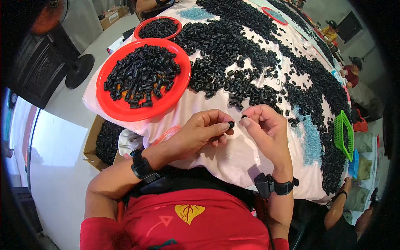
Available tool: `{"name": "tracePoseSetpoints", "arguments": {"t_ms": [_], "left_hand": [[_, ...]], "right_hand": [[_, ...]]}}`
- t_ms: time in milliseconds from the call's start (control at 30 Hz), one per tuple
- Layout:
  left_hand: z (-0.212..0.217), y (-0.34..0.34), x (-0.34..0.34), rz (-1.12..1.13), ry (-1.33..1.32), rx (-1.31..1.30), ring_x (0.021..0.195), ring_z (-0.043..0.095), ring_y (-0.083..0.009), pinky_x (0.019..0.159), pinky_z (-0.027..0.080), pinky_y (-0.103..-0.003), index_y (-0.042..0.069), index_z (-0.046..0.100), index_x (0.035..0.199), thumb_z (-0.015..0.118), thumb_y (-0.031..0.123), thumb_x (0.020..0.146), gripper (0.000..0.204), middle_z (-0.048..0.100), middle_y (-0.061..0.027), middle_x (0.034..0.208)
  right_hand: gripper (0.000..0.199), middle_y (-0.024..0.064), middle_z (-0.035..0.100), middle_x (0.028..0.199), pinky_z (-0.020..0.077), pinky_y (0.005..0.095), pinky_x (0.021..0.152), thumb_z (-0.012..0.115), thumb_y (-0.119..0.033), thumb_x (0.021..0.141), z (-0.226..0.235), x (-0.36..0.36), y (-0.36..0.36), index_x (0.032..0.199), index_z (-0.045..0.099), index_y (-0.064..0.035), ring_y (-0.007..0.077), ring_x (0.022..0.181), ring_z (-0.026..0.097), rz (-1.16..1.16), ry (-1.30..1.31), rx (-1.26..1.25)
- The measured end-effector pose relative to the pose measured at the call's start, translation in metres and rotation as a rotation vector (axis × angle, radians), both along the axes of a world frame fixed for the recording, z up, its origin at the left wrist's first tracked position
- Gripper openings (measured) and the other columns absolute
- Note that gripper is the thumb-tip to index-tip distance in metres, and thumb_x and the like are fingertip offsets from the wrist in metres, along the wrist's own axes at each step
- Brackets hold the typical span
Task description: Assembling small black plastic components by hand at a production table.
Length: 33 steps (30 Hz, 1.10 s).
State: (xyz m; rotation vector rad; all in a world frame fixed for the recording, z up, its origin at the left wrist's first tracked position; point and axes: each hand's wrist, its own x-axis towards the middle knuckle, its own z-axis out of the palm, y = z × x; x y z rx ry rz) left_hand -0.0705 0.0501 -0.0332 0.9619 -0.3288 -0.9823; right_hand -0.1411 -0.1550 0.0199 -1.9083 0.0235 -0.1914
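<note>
Over the near edge of the cloth-covered table, my two hands face each other with a small gap between them. Thumb and fingers of my left hand (207, 128) pinch a small black plastic piece (231, 124), stubby and rounded. Another small black part (244, 117) is pinched in the fingertips of my right hand (268, 129), mostly covered by them. The two pieces are apart. Just beyond lies a big spread of loose black plastic pieces (216, 62). To the left, a red round tray (183, 89) holds a heap of finished-looking longer black pieces.
A smaller red tray (178, 29) with black parts stands behind. Light-blue small parts (310, 141) lie at the right, near a green basket (342, 133) and a blue basket (354, 164). Below the table's left edge is a cardboard box (92, 143). Other people sit along the far right side.
</note>
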Motion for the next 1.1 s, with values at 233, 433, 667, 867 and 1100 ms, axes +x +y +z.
{"name": "tracePoseSetpoints", "arguments": {"t_ms": [233, 433, 667, 867, 1100], "left_hand": [[0.006, -0.001, -0.002, 0.041, -0.112, 0.059, 0.081, 0.064, -0.0043, 0.066, 0.05, -0.018, 0.006, 0.061, 0.123, 0.06, 0.021, 0.106, 0.023, 0.069, -0.0025, 0.108], [0.01, 0.0, -0.002, 0.052, -0.195, 0.1, 0.082, 0.063, -0.0038, 0.066, 0.05, -0.018, 0.005, 0.061, 0.124, 0.061, 0.02, 0.106, 0.024, 0.069, -0.0021, 0.107], [0.013, 0.001, -0.002, 0.071, -0.265, 0.145, 0.08, 0.064, -0.0035, 0.066, 0.05, -0.018, 0.003, 0.062, 0.123, 0.063, 0.018, 0.104, 0.024, 0.07, -0.0017, 0.104], [0.014, 0.002, -0.002, 0.063, -0.273, 0.165, 0.08, 0.065, -0.0034, 0.064, 0.05, -0.017, 0.003, 0.064, 0.122, 0.065, 0.018, 0.103, 0.024, 0.07, -0.0013, 0.103], [0.014, 0.001, -0.008, 0.11, -0.325, 0.161, 0.075, 0.065, -0.0033, 0.062, 0.049, -0.017, 0.001, 0.066, 0.118, 0.067, 0.011, 0.1, 0.02, 0.071, -0.001, 0.097]], "right_hand": [[0.019, 0.0057, 0.074, 0.095, 0.0438, 0.0229, 0.06, 0.066, -0.005, 0.095, -0.009, -0.005, 0.004, 0.111, 0.075, -0.0049, 0.009, 0.074, 0.061, 0.076, -0.055, -0.106], [0.016, 0.0076, 0.073, 0.09, 0.047, 0.0246, 0.058, 0.07, -0.002, 0.091, -0.013, -0.008, 0.008, 0.106, 0.075, -0.0032, 0.011, 0.067, 0.062, -0.002, -0.115, -0.107], [0.015, 0.0096, 0.071, 0.083, 0.0498, 0.0267, 0.056, 0.073, -0.001, 0.088, -0.006, -0.008, 0.013, 0.103, 0.075, -0.002, 0.0143, 0.062, 0.064, -0.012, -0.261, -0.341], [0.017, 0.0098, 0.07, 0.082, 0.0507, 0.0271, 0.056, 0.073, 0.002, 0.086, -0.008, -0.009, 0.014, 0.103, 0.075, -0.0023, 0.0154, 0.062, 0.064, -0.009, -0.261, -0.317], [0.019, 0.0097, 0.07, 0.081, 0.0531, 0.0294, 0.057, 0.074, 0.006, 0.082, 0.0, -0.011, 0.016, 0.099, 0.075, -0.0016, 0.0187, 0.067, 0.066, 0.02, -0.331, -0.405]]}}
